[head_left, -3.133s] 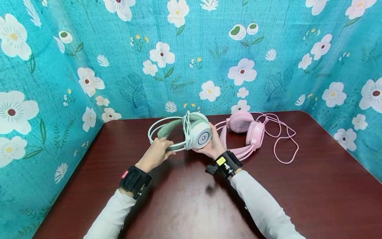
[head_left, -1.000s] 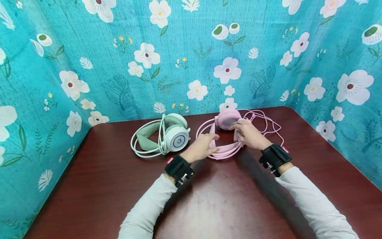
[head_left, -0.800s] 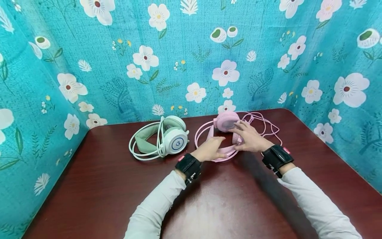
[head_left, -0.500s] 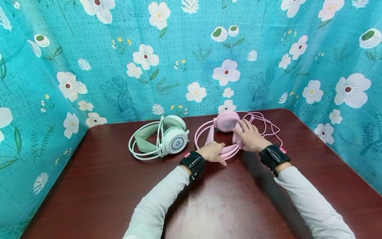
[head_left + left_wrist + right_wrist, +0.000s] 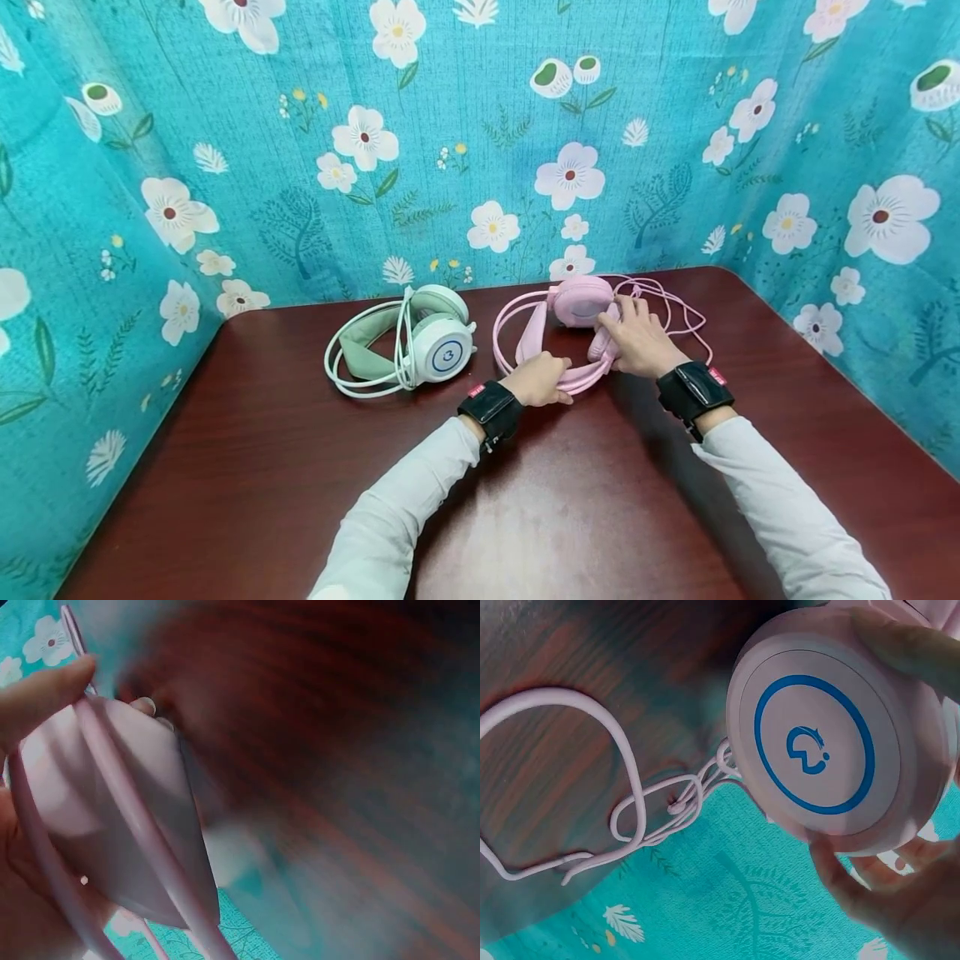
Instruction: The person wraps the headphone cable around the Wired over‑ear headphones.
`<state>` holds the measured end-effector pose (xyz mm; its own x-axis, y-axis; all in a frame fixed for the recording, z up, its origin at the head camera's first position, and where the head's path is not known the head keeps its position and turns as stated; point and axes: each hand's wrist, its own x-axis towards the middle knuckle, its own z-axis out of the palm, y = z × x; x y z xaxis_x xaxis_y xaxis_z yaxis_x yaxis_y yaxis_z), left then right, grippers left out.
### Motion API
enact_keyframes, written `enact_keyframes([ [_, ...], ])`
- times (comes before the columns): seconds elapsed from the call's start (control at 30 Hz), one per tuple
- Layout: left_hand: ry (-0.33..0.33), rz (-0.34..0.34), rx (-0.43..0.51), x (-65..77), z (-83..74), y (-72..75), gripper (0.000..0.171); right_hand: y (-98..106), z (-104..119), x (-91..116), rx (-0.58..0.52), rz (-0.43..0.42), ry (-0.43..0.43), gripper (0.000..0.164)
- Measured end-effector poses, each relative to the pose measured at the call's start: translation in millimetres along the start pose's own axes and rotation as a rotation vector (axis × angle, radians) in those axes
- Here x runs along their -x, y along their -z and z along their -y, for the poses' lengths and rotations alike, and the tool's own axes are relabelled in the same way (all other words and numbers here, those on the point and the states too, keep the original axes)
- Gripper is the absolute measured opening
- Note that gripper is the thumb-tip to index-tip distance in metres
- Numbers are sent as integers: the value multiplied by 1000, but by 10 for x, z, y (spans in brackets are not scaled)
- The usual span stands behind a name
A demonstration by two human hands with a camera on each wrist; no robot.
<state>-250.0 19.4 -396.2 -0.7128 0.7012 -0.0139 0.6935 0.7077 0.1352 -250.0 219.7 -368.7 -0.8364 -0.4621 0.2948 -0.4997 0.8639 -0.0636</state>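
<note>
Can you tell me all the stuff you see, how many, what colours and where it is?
table: 1, dark red-brown, under everything
flowery cloth: 1, teal, behind and beside the table
green headphones: 1 pair, pale green and white, on the table, left of the pink pair
pale cord: 1, whitish, wrapped round the green headphones
pink headphones: 1 pair, pink, in both hands
pink cord: 1, pink, looped on the table, right side
sleeves: 2, white, on the arms
wrist straps: 2, black, one per wrist
left hand: 1, bare, holding the headband
right hand: 1, bare, gripping an ear cup
</note>
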Motion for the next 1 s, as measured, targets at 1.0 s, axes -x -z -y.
enact_keyframes([
  [1.0, -190, -432, -291, 1152, 227, 422, 13, 358, 410, 75, -832, -78, -533, 69],
])
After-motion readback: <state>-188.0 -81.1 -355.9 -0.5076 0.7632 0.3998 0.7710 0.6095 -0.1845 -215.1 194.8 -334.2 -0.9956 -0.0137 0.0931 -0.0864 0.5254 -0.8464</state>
